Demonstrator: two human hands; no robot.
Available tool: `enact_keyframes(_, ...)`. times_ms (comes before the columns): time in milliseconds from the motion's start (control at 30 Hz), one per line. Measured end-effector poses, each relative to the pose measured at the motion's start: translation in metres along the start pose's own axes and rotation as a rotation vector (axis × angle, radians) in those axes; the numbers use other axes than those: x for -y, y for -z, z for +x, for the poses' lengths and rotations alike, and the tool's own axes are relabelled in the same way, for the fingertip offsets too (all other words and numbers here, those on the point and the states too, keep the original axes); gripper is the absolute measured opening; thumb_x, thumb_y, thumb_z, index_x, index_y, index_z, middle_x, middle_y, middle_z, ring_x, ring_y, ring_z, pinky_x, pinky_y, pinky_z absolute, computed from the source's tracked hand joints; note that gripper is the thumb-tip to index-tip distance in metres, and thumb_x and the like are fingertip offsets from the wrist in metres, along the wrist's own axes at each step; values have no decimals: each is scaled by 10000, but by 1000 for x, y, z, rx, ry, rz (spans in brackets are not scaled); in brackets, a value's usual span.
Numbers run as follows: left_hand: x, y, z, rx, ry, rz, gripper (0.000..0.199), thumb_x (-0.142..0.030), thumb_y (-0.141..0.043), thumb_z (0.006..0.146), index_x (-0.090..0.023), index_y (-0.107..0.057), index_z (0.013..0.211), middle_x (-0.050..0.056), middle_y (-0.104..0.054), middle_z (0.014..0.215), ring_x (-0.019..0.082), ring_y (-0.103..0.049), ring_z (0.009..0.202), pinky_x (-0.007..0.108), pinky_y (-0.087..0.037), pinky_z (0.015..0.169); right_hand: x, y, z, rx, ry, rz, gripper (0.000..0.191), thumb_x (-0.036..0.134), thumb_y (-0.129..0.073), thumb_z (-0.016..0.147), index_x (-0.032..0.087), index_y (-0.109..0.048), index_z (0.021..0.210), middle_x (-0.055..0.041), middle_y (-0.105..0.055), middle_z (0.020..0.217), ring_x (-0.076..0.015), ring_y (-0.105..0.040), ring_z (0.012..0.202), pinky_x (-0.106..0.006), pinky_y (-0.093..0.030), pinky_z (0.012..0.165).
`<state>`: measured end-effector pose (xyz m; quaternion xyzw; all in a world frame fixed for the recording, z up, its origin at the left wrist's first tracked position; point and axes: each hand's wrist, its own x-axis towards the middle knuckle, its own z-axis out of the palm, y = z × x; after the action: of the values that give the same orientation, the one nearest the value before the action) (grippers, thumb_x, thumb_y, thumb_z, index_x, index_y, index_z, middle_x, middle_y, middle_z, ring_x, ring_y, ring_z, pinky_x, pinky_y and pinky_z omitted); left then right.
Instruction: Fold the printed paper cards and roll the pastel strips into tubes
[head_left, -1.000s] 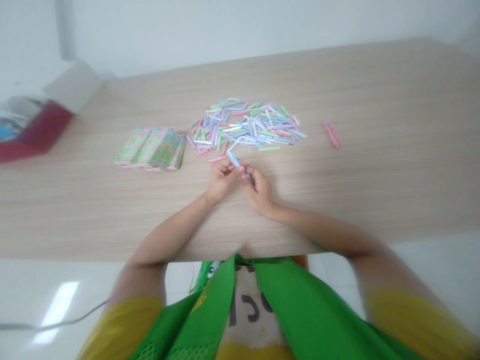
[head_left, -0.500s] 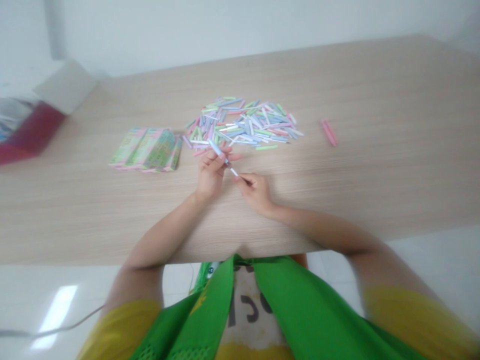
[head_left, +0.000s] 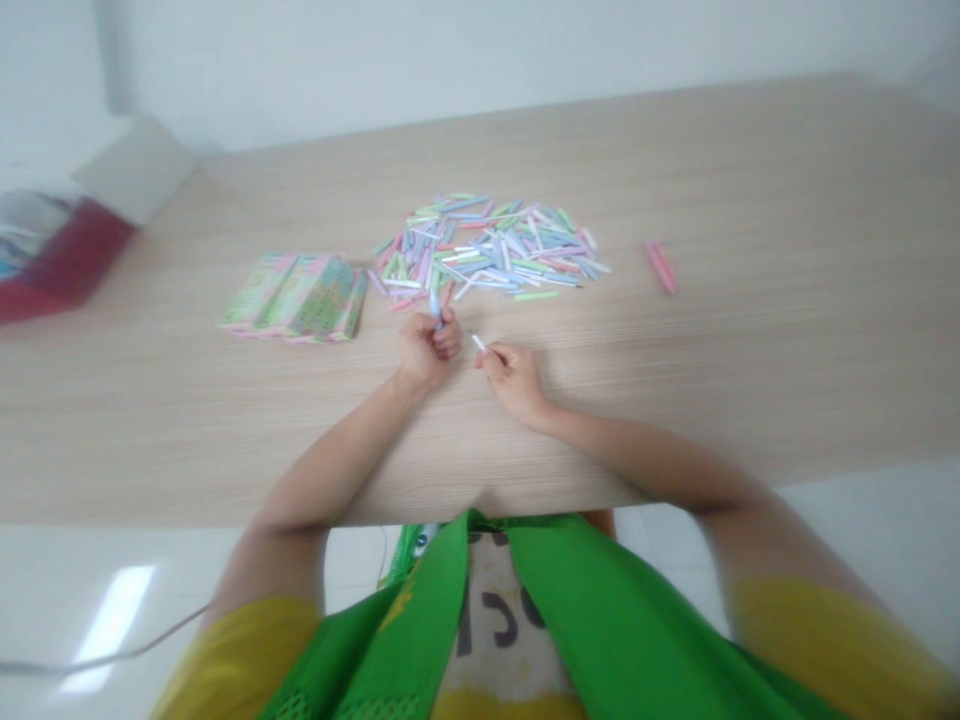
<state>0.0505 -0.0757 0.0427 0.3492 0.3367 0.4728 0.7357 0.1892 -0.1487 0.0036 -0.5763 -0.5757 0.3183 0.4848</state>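
Note:
My left hand [head_left: 429, 348] is closed in a loose fist around a light blue pen-like tube [head_left: 435, 305], whose upper end sticks up past the fingers. Between thumb and fingers of my right hand [head_left: 514, 380] is pinched a thin white stick [head_left: 478, 342] with a dark tip, angled up towards the left hand. A small gap separates the stick from the left fist. Just beyond both hands lies a loose pile of pastel pen-like sticks [head_left: 510, 250] in blue, green, pink, purple and white. Blur hides the finer shape of the held parts.
Several flat green-and-pink printed packs [head_left: 292, 298] overlap left of the pile. Pink sticks [head_left: 661, 267] lie together to the right. An open red box with a pale flap [head_left: 67, 260] stands at the far left of the wooden table [head_left: 750, 350].
The blue tube and white stick, touching before, are now apart. My left fingers have curled into a fist and the tube has turned more upright. My right hand has barely moved.

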Motion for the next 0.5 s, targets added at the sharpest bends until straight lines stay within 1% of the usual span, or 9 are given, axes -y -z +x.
enact_keyframes(67,6,-3,-3,40,6,35,162,-328,-608,805,-179,-604,740,-87,-230,454,58,-194,370,203,-171,367,-1,1,2,-7,7,-12,319,367,-470,893,189,-643,692,43,-417,505,-108,-414,508,-253,-252,514)
enact_keyframes(133,14,-7,-6,57,-18,93,166,-327,-682,770,-168,-634,764,-95,-226,459,49,-195,377,202,-173,378,-1,2,2,-13,12,-25,323,373,-465,893,189,-635,689,42,-415,508,-110,-408,508,-255,-255,517)
enact_keyframes(200,20,-11,-9,43,-61,150,211,-338,-754,739,-161,-640,753,-94,-254,461,44,-220,386,204,-187,387,0,3,3,-20,7,-39,320,375,-464,890,189,-630,690,40,-421,518,-110,-402,512,-256,-257,521)
enact_keyframes(267,22,-13,-10,7,-110,159,246,-353,-789,735,-163,-633,742,-96,-257,460,40,-228,387,203,-194,389,1,4,2,-24,1,-53,311,370,-471,883,189,-625,683,38,-427,527,-110,-402,519,-256,-259,525)
enact_keyframes(400,15,-13,-8,-57,-177,75,209,-342,-744,810,-179,-616,780,-114,-186,469,35,-179,371,198,-174,375,1,3,3,-14,5,-75,310,370,-480,873,189,-614,660,37,-433,534,-111,-417,533,-253,-265,536)
enact_keyframes(500,12,-8,-1,-97,-166,38,174,-323,-688,854,-179,-605,803,-119,-165,471,36,-155,369,199,-141,370,-3,3,7,-16,-22,-84,312,370,-486,866,186,-620,654,37,-430,538,-110,-422,541,-254,-262,542)
